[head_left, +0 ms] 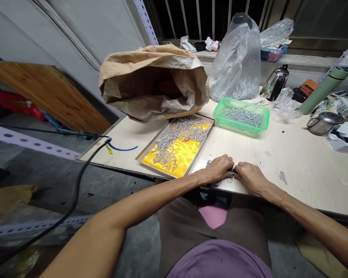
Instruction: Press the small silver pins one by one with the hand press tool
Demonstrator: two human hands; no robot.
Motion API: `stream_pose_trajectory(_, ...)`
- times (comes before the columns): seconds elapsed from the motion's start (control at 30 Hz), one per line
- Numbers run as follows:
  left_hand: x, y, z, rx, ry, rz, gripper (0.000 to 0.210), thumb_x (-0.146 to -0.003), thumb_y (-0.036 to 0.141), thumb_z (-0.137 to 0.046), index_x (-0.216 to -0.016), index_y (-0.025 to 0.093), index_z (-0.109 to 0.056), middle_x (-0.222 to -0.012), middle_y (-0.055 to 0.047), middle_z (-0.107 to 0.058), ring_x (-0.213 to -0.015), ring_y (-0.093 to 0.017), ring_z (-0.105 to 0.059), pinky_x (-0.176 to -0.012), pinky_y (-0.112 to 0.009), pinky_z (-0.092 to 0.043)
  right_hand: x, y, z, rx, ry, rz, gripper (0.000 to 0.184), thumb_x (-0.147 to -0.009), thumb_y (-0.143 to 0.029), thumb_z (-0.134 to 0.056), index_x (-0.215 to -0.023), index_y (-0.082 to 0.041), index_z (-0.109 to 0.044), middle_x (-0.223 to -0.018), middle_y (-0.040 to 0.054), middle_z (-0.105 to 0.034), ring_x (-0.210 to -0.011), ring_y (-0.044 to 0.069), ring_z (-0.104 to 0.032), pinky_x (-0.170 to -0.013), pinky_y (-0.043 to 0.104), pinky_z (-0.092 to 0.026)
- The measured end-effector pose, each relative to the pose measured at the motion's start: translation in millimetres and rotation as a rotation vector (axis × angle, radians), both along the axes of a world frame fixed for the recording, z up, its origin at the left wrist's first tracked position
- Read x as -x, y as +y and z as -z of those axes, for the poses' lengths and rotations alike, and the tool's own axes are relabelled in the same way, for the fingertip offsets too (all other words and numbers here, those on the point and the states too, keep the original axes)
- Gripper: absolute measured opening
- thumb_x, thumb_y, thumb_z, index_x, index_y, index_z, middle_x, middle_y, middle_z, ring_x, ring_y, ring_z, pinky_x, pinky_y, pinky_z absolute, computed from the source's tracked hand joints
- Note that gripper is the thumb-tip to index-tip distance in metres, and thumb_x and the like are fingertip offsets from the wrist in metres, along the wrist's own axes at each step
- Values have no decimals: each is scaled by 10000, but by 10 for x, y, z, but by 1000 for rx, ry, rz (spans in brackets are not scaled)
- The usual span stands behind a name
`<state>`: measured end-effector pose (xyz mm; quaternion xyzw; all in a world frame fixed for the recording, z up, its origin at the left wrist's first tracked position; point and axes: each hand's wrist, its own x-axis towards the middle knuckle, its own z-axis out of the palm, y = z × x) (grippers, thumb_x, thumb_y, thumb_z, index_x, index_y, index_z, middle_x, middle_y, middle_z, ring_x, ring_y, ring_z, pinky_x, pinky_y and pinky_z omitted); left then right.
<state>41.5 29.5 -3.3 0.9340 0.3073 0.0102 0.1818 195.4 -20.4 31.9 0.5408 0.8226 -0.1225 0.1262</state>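
Close to the table's front edge, my left hand (219,168) and my right hand (250,177) meet with fingers curled and closed. A small dark piece (233,172) shows between the fingertips; its kind is too small to make out. Part of a metal fixture (209,163) sticks out beside my left hand, the rest hidden under it. Left of the hands lies a shallow tray (190,162) lined in yellow, with many small metal pins (174,137) spread over it. Beyond the hands stands a green plastic basket (241,129) holding small metal screws or similar parts (242,116).
A large open paper sack (153,104) leans over the tray's far end. Behind the basket stand a clear plastic bag (234,61) of metal parts and a steel pot (275,82). A green flask (324,90) and metal cup (324,122) are at right. A black cable (78,181) hangs at left.
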Motion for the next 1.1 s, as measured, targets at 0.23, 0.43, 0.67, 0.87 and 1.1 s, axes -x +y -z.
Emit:
stream_pose_trajectory(0.23, -13, -171, 29, -99, -40, -192, 268, -826, 341, -642, -983, 130, -589, -1029, -108, -611, -1018, -253, -543, -846, -363, -467, -220, 121, 137, -174, 161, -92, 272, -819, -274, -627, -1057, -145, -599, -1002, 118, -628, -951, 242, -571, -790, 318, -435)
stream_pose_trajectory(0.43, -103, -741, 333, -269, -266, -219, 426, -896, 340, -534, -1256, 127, -454, -1362, -181, -471, -1311, -293, -397, -1040, -454, -375, -412, 339, 268, -247, 296, -84, 277, -890, -259, -491, -1125, -154, -592, -1004, 111, -635, -945, 223, -579, -820, 322, -436)
stream_pose_trajectory(0.67, -176, -878, 321, -256, -311, -204, 418, -922, 459, -439, -1184, 144, -520, -1217, -137, -586, -1261, -282, -454, -1068, -489, -338, -120, 625, 152, -317, 29, 42, 176, -884, -235, -504, -932, -173, -661, -925, 98, -635, -908, 239, -532, -740, 332, -387)
stream_pose_trajectory(0.87, -185, -855, 412, -184, -335, -213, 481, -894, 473, -491, -1203, 106, -525, -1242, -172, -565, -1201, -299, -492, -1027, -454, -389, 422, 432, 2, -227, 132, -387, 181, -884, -225, -540, -986, -258, -685, -1037, 66, -610, -936, 204, -484, -764, 311, -361)
stream_pose_trajectory(1.1, -218, -857, 524, -84, -262, -219, 417, -899, 390, -491, -1177, 87, -559, -1153, -165, -622, -1089, -307, -552, -944, -436, -446, 770, 270, 84, -209, 4, -705, 149, -872, -127, -521, -858, -164, -664, -935, 81, -612, -880, 203, -472, -729, 327, -354)
